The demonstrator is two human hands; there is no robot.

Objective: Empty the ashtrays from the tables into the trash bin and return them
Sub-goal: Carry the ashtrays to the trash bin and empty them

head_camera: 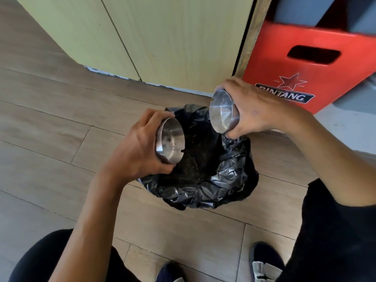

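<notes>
Over the black-lined trash bin [203, 180]: two round steel ashtrays, both tipped on edge with their bowls facing inward. Left hand [138, 151] wrapped around the left ashtray [171, 141] above the bin's near-left rim, dark flecks of ash clinging inside. Right hand [254, 110] closed around the right ashtray [222, 112] above the bin's far-right rim, bowl nearly clean. Judged midway: dumping almost finished, a shake or tap probably needed for the left one; carrying both back to the tables not yet done. Beyond the bin to the right, a red crate [305, 64] printed with a red star and "BINTANG". No other readable writing.
</notes>
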